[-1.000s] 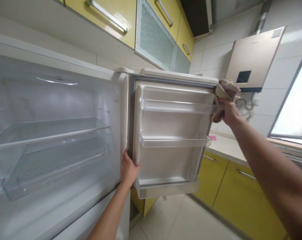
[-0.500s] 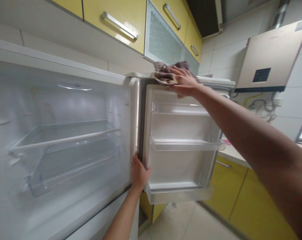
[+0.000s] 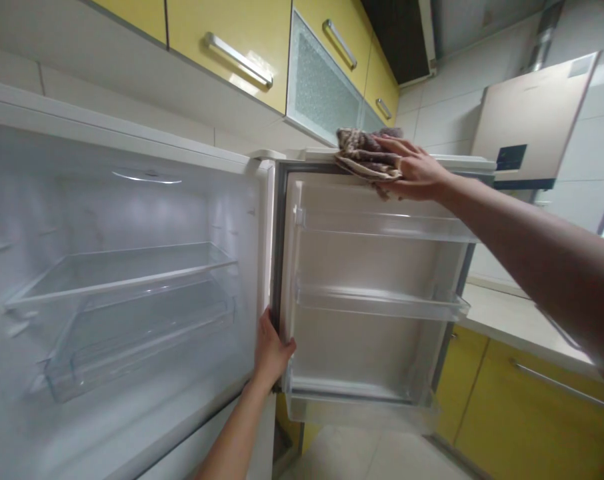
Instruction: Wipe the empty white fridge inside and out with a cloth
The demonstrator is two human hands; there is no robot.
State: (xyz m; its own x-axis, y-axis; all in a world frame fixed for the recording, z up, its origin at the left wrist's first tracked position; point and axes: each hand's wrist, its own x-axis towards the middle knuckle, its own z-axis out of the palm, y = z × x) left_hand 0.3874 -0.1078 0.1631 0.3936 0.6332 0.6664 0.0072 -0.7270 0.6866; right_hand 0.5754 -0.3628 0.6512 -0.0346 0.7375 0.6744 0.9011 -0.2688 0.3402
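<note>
An empty white fridge stands open, its door (image 3: 377, 267) swung out to the right. My right hand (image 3: 415, 175) presses a brown patterned cloth (image 3: 365, 155) against the door's top edge, fingers wrapped over the cloth. My left hand (image 3: 272, 350) grips the hinge-side edge of the door low down, fingers curled round it. The door has two clear shelf rails (image 3: 382, 303). Inside the fridge are a glass shelf (image 3: 127, 270) and a clear drawer (image 3: 142, 340).
Yellow wall cupboards (image 3: 242, 40) with metal handles hang above the fridge. A beige wall heater (image 3: 532, 127) is at the right. Below it run a pale counter (image 3: 512, 320) and yellow base cupboards (image 3: 527, 413). Tiled floor shows under the door.
My right hand carried the cloth from the door's outer right edge up to its top edge, then slid it a little rightward along the top. My left hand kept its grip.
</note>
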